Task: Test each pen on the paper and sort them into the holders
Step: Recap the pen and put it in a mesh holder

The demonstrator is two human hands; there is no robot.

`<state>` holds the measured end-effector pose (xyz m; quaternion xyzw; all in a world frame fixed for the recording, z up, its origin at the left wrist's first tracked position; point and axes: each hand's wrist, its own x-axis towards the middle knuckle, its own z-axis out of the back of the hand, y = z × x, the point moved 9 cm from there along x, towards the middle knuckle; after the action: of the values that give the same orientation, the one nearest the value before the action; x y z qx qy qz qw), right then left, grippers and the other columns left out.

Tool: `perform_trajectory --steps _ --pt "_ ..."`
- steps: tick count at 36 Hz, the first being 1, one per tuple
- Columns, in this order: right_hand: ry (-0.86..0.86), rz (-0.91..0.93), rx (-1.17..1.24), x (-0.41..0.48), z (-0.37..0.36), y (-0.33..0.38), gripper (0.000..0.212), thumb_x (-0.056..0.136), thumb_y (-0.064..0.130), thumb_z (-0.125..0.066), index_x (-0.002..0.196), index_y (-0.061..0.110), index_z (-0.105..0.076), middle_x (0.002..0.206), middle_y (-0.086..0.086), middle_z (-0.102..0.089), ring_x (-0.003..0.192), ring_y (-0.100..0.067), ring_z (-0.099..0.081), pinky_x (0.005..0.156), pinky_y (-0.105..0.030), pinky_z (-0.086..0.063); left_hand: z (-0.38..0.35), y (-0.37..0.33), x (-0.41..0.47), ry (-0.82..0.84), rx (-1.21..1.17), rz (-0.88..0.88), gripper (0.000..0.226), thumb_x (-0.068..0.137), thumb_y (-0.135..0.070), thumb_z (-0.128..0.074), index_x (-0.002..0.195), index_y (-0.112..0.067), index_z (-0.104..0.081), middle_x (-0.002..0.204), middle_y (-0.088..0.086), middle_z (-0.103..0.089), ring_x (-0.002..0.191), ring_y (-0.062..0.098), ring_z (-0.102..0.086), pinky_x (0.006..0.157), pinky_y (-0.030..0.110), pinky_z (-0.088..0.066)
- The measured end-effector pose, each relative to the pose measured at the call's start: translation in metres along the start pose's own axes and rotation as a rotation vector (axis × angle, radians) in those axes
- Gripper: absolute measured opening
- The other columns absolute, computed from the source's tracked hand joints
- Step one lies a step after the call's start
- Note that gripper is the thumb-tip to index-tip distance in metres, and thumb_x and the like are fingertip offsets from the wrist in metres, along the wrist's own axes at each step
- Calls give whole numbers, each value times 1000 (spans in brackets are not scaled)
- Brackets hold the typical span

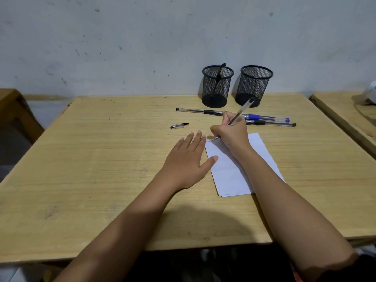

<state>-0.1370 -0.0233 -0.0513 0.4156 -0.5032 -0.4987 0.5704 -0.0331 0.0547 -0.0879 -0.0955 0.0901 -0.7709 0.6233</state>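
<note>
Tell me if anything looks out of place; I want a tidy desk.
Only the small clear pen cap with a black clip, which lies loose on the wooden table, apart from the pens. The white paper sits slightly askew.

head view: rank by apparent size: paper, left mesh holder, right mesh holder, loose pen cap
1. paper, largest, though partly covered by the right arm.
2. left mesh holder and right mesh holder: they look alike, so no ranking between them.
3. loose pen cap, clearly smallest.

Matt wooden table, black metal-mesh holders, seemingly clear plastic pens
</note>
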Motion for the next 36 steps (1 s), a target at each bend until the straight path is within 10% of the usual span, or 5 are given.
perform_trajectory --steps 6,16,28,36 --pt "-42 -45 355 -5 10 -13 34 70 -14 -66 59 9 -44 49 -5 -49 40 -9 -47 43 -16 -42 -10 4 -3 5 -44 4 69 95 -55 -23 150 -19 -3 159 -4 2 146 11 5 119 31 1" --pt "43 -78 520 -9 10 -15 12 76 -10 -66 83 -1 -68 79 -11 -71 83 -25 -69 84 -28 -57 12 21 -11 -180 -422 90 71 93 -54 -36 149 -16 -15 157 -3 -16 144 10 -12 118 35 -18" --pt "104 -73 451 11 32 22 7 76 -9 -67 82 -5 -66 70 -11 -71 65 -18 -70 65 -18 -57 34 84 32 -299 -234 268 26 95 -17 -46 105 -2 -65 112 10 -57 101 23 -52 82 31 -44" --pt "162 -89 445 5 26 27 4 76 -11 -65 78 -7 -66 69 -14 -68 63 -18 -68 69 -20 -58 57 56 27 -491 -838 184 11 85 -3 -62 90 -13 -65 87 4 -65 78 10 -58 64 4 -43"
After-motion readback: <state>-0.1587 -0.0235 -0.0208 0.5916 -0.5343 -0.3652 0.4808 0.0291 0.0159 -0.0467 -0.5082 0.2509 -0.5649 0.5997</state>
